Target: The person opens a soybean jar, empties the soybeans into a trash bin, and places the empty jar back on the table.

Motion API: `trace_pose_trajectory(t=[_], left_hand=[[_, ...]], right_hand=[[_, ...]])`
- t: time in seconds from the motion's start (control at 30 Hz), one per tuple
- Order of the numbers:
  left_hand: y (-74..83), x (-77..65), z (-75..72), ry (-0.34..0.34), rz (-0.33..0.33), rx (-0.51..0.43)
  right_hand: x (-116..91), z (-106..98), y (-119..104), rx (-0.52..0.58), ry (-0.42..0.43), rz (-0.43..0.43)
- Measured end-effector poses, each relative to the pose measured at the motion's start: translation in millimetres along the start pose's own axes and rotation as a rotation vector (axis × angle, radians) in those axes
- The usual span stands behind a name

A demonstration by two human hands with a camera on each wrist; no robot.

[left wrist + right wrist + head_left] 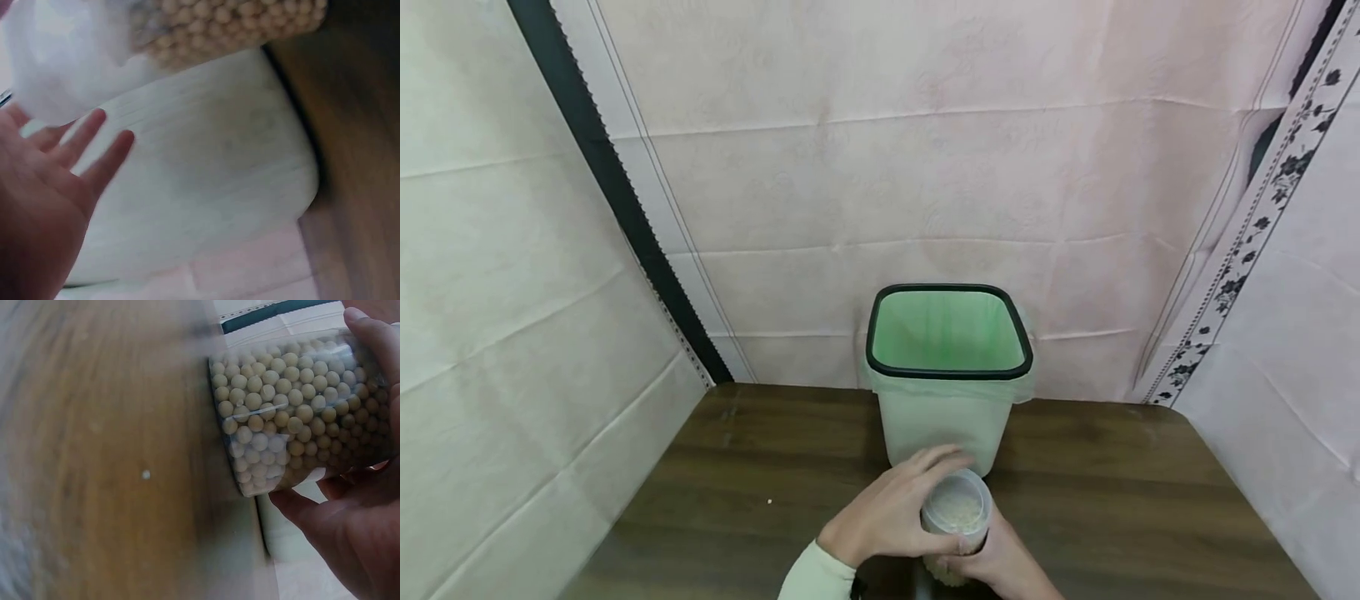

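A clear plastic jar [300,406] full of round, pale beans that look like soybeans is held upright above the table. In the head view its whitish, see-through lid [957,502] faces up. My right hand [1000,554] grips the jar's body low down, thumb on the near side. My left hand [898,510] curves around the lid, with the thumb in front and the forefinger at the far side. Two of its other fingers [115,156] stick out past the lid in the left wrist view. The beans [219,25] there are partly blurred.
A pale green bin [951,425] with a black rim stands just beyond my hands, at the back of the brown wooden table [760,467]. A tiny white speck [769,502] lies left of my hands. White cloth walls [925,167] enclose the table.
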State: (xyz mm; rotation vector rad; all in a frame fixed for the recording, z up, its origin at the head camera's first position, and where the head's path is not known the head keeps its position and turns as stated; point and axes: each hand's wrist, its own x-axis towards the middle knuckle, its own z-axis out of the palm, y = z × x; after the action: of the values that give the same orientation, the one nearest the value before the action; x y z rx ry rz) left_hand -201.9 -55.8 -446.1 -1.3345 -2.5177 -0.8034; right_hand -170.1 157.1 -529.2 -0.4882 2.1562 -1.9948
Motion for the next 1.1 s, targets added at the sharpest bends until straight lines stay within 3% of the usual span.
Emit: trace_pose_trajectory(t=[0.17, 0.3, 0.57, 0.73, 0.87, 1.0, 1.1], left_hand=[[-2.5, 1.0, 8.8, -0.039, -0.032, -0.054], [-0.2, -5.3, 11.1, 0.022, -0.078, -0.06], [2.0, -24.7, -1.4, 0.138, -0.132, 0.0], [0.5, -25.5, -1.1, 0.198, -0.135, 0.03], [-4.4, -16.4, 6.9, 0.206, -0.12, -0.086], [-10.1, -3.0, 18.7, 0.156, -0.073, -0.307], [-11.9, 5.4, 26.1, 0.119, -0.042, -0.424]], right_hand=[[-0.9, 0.3, 2.3, -0.04, 0.021, -0.04], [-0.4, 0.5, 2.1, -0.001, 0.003, -0.017], [0.4, -1.6, 1.1, -0.088, 0.026, 0.018], [0.0, -3.8, -1.8, -0.133, 0.04, 0.019], [2.7, -6.2, -1.5, -0.146, 0.019, 0.031], [4.8, -9.2, -0.6, -0.122, -0.022, 0.036], [4.9, -11.1, -0.2, -0.129, -0.041, 0.025]])
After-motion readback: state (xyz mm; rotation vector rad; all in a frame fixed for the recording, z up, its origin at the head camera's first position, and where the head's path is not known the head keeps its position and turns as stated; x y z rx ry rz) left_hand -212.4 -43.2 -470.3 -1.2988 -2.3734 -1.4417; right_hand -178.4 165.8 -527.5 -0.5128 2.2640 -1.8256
